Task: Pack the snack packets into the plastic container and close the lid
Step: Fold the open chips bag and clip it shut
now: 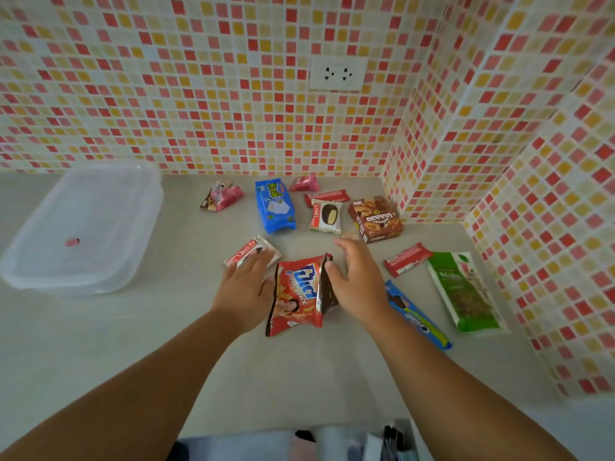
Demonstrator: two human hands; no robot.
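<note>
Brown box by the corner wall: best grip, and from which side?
Pinch the brown box across its two long side faces, coming from above. It lies flat, its rigid sides are exposed, and the tiled wall just behind probably blocks a rear approach.

Glossy foil packet (299, 294) (translucent plastic container (83, 227))

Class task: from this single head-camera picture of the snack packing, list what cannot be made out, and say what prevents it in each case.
1. Choco Pie packet, head view: its near end is covered by the left hand.
2. Long blue biscuit pack: the right hand and forearm hide its upper end.
3. Plastic container: whether its lid is on is unclear through the clear plastic.
4. Items at the bottom edge: cut off and blurred.
</note>
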